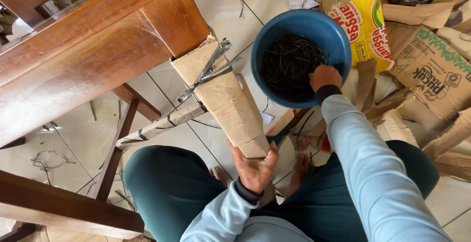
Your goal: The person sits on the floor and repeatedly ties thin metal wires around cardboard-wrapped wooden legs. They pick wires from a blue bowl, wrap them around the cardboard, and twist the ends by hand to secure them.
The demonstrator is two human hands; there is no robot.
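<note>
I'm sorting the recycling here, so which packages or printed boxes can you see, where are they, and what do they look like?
Yellow bag: upper right beside the blue bowl, crumpled, red and green print.
Brown carton: far right, flattened, green and black print.
Cardboard wrap: centre, around the wooden leg, held by left hand.

- A bright blue bowl (300,26) is seen, filled with black strips (290,63).
- Plain brown cardboard (227,100) is bound with grey bands.
- Pale blue sleeves (373,168) with dark cuffs are worn, over dark green trousers (169,188).
- Reddish-brown wood (83,50) is shown above off-white tiles (78,134).
- A yellow, red-printed bag (360,16) is visible.
</note>
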